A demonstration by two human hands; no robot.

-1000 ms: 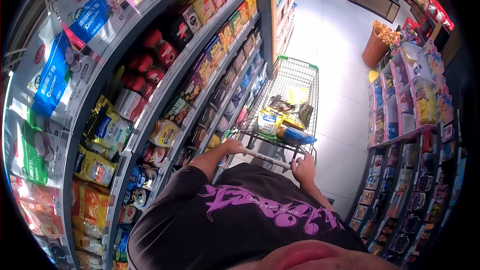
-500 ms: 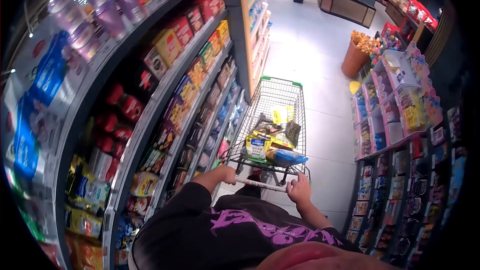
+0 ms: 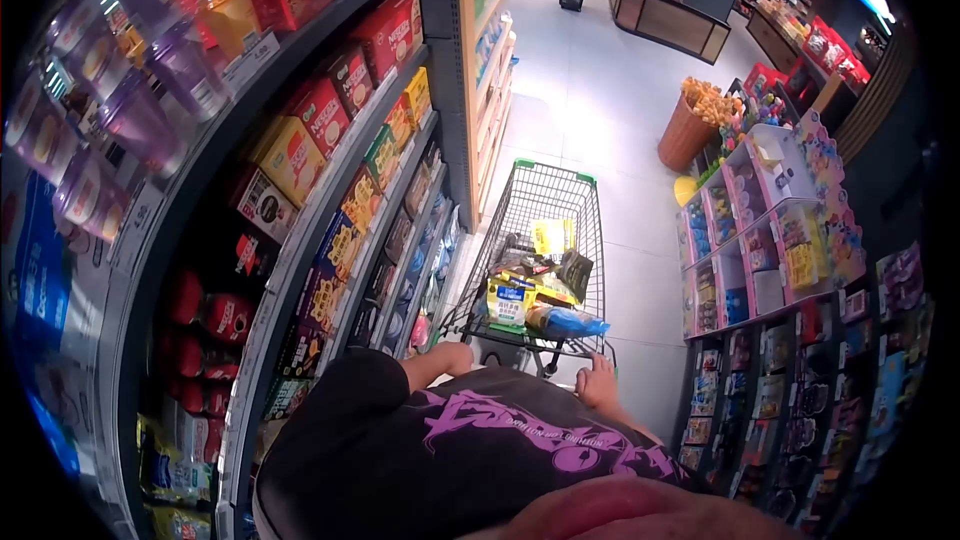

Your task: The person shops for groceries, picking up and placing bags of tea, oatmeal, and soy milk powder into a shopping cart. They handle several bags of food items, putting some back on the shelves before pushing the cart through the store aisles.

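So both hands are down at the near end of a shopping cart (image 3: 553,190), which sits straight ahead in the aisle, just past the belly of a black shirt (image 3: 400,470) with purple lettering. Left hand (image 3: 455,357) looks loosely curled by the cart's near left corner, right hand (image 3: 598,385) is at the near right corner with its fingers bent. The shirt hides most of the handle though, so honestly I can't tell how either one is gripping. Stuff in the cart is bunched toward the near end: a yellow packet (image 3: 553,236), a dark packet (image 3: 574,273), a white-and-yellow bag (image 3: 508,304), and a blue bag (image 3: 570,321) beside it. Shelves on the left have red boxes (image 3: 317,115) and purple cups (image 3: 140,120). Over on the right there's a brown basket (image 3: 686,135) near a pink display stand (image 3: 765,220).
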